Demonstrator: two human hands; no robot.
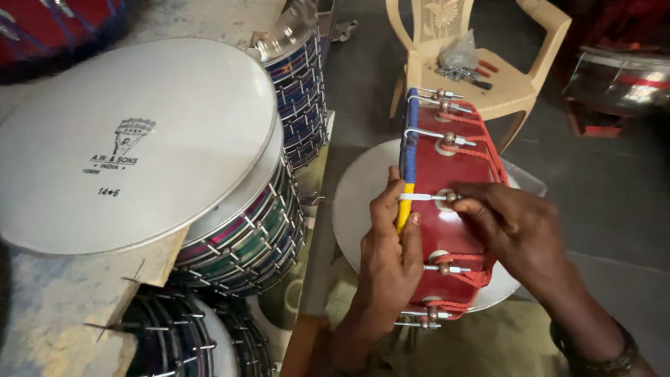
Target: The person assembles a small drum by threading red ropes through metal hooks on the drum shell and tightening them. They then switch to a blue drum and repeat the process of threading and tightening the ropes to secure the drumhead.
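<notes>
Red drum shell stands on edge over a round white drumhead, its long axis running away from the person toward a beige plastic chair. Left hand clamps the blue-and-yellow rim; right hand, on the shell's far side, pinches what appears to be a nut on a metal tension hook. Stacked drums stand to the left.

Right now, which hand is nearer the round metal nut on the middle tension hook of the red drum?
Right. The right hand has its fingertips on the nut. The left hand sits further left, gripping the drum's yellow rim beside the hook's bent end.
</notes>
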